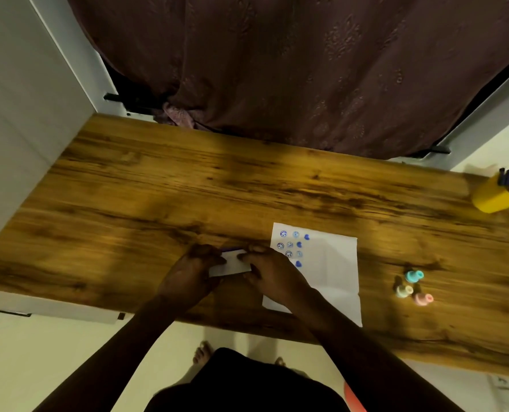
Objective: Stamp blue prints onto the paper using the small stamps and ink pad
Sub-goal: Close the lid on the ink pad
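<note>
A white sheet of paper [333, 263] lies on the wooden table [188, 188], with several blue prints [290, 245] in rows at its upper left. Both hands meet just left of the paper. My left hand [188, 275] and my right hand [272, 275] each grip one end of a small white ink pad case [232, 264]; a thin blue edge shows along its far side. Three small stamps stand to the right of the paper: a teal stamp [414, 275], a cream stamp [404, 290] and a pink stamp [423, 298].
A yellow pen holder [497, 197] with blue pens stands at the table's far right edge. A dark maroon curtain [277, 69] hangs behind the table. White walls flank it. My feet show on the pale floor below the near table edge.
</note>
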`<act>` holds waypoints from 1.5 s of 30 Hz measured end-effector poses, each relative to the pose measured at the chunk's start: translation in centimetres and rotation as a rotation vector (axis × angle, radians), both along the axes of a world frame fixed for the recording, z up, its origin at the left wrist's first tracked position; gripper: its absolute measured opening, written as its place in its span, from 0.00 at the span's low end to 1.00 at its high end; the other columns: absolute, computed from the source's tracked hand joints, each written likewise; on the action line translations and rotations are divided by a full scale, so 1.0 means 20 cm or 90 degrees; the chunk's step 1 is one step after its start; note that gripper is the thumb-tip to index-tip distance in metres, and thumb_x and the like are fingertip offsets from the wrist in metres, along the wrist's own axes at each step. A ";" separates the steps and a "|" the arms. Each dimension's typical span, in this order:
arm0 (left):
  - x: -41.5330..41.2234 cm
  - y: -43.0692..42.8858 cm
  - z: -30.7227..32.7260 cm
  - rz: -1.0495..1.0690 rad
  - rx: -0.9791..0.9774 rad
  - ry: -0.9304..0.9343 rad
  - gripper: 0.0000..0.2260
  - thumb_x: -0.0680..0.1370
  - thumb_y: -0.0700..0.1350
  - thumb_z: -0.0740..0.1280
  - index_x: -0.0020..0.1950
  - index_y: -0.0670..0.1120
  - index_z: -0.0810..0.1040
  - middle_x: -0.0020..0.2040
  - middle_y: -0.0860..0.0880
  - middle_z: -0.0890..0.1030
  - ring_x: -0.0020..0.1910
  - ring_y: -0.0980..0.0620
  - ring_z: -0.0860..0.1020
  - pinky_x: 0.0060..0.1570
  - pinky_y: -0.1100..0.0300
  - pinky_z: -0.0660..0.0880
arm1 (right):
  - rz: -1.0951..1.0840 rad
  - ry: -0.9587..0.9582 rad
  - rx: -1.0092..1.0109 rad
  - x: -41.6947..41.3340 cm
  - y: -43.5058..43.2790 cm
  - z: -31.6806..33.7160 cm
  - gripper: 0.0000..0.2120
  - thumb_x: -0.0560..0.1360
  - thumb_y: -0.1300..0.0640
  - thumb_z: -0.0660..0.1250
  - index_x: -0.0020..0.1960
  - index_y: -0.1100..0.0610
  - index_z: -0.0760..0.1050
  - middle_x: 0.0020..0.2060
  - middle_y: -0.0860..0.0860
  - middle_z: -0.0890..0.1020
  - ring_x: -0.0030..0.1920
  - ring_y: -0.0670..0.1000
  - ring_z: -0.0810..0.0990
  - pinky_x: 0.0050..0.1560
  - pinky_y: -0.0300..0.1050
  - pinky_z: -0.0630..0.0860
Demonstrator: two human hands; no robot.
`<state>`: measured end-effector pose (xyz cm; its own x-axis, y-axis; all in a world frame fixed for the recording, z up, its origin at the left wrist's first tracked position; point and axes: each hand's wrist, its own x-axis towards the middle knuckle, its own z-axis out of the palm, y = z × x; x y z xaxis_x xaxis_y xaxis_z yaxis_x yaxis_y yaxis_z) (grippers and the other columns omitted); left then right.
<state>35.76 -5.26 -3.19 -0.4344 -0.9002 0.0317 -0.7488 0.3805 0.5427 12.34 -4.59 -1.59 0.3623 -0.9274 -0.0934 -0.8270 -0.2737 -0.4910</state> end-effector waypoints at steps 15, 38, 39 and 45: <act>0.02 -0.01 -0.01 -0.071 -0.053 0.020 0.16 0.72 0.50 0.74 0.56 0.45 0.86 0.62 0.41 0.84 0.62 0.43 0.78 0.62 0.53 0.73 | 0.035 0.039 0.046 -0.01 -0.02 0.00 0.22 0.77 0.53 0.71 0.71 0.52 0.76 0.75 0.48 0.71 0.66 0.54 0.78 0.69 0.49 0.76; -0.01 -0.03 0.04 -0.033 0.002 -0.001 0.18 0.68 0.42 0.83 0.56 0.42 0.87 0.56 0.39 0.86 0.55 0.37 0.84 0.58 0.52 0.77 | 0.072 0.043 0.098 0.00 -0.12 0.08 0.32 0.75 0.53 0.75 0.76 0.50 0.68 0.74 0.55 0.74 0.71 0.59 0.74 0.69 0.53 0.73; 0.00 -0.03 0.05 -0.025 0.007 -0.004 0.20 0.69 0.43 0.82 0.59 0.42 0.86 0.58 0.38 0.85 0.58 0.37 0.83 0.61 0.48 0.77 | 0.073 0.042 0.102 0.00 -0.12 0.08 0.33 0.74 0.53 0.76 0.76 0.50 0.67 0.74 0.55 0.73 0.72 0.59 0.73 0.69 0.54 0.73; 0.01 -0.02 0.09 -0.017 0.025 -0.039 0.26 0.69 0.44 0.79 0.65 0.36 0.81 0.59 0.34 0.84 0.58 0.33 0.84 0.60 0.39 0.78 | 0.069 0.043 0.096 0.00 -0.13 0.07 0.33 0.74 0.53 0.76 0.75 0.50 0.69 0.73 0.55 0.74 0.71 0.59 0.74 0.67 0.54 0.74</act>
<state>35.92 -5.64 -1.46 -0.4580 -0.8884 -0.0305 -0.7714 0.3802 0.5103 12.29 -7.12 -0.25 0.4476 -0.8568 -0.2561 -0.8291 -0.2902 -0.4779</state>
